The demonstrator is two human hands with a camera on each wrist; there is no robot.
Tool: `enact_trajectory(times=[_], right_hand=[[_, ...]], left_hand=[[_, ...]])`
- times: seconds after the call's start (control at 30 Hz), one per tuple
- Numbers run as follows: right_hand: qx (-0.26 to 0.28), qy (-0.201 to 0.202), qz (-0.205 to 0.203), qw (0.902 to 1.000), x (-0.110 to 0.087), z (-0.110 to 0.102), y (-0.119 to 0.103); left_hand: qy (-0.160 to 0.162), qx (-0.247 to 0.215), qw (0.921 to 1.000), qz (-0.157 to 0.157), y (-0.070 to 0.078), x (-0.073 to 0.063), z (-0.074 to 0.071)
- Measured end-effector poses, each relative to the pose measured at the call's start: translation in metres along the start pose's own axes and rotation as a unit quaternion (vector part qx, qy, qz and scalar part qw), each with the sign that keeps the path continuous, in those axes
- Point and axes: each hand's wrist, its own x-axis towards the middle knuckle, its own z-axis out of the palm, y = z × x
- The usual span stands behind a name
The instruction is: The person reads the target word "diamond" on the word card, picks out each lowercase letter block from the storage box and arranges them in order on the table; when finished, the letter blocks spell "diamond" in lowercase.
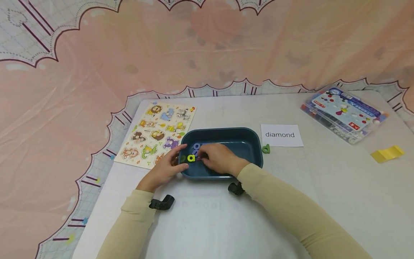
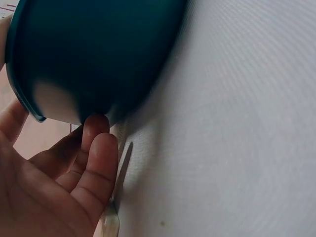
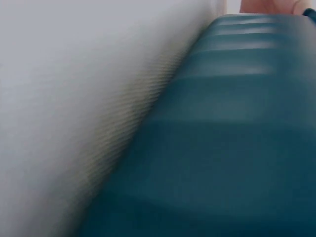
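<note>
A dark teal tray [image 1: 252, 154] stands on the white table. At its left end my left hand [image 1: 166, 169] holds the rim; the left wrist view has the hand's fingertips [image 2: 101, 143] against the tray's outer wall. My right hand [image 1: 221, 158] reaches inside with bent fingers pointing down at the letters; cannot tell whether it pinches one. Beside those fingers lie a yellow-green letter "a" [image 1: 191, 158], a blue-violet letter piece [image 1: 196, 146] and a dark green piece [image 1: 183, 158]. Outside the tray's right end is a green letter "d" [image 1: 266, 148], below a white card [image 1: 282, 135] reading "diamond".
An animal sticker sheet [image 1: 148, 135] lies left of the tray, partly behind the left hand. Towards the back right is a clear plastic case [image 1: 346, 113] with a printed lid. A folded yellow paper [image 1: 387, 154] lies near it. Patterned cloth hangs behind the table.
</note>
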Motion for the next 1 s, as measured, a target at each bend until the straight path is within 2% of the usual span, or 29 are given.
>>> enact_trajectory(times=[0.17,0.43,0.67,1.0], right_hand=[[0.028,0.008,-0.008,0.9996,-0.002,-0.003,0.000],[0.056,0.014,0.007,0.9983,-0.012,-0.012,0.000],[0.052,0.055,-0.009,0.9971,-0.026,-0.026,0.005],[0.028,0.078,-0.012,0.9965,-0.044,-0.047,0.013]], left_hand=[[0.003,0.008,1.0000,-0.003,0.000,0.001,0.000],[0.004,0.008,1.0000,-0.001,0.000,0.001,0.001],[0.011,0.009,0.9998,-0.014,0.001,0.001,0.001],[0.015,0.011,0.9997,-0.019,0.001,0.001,0.001]])
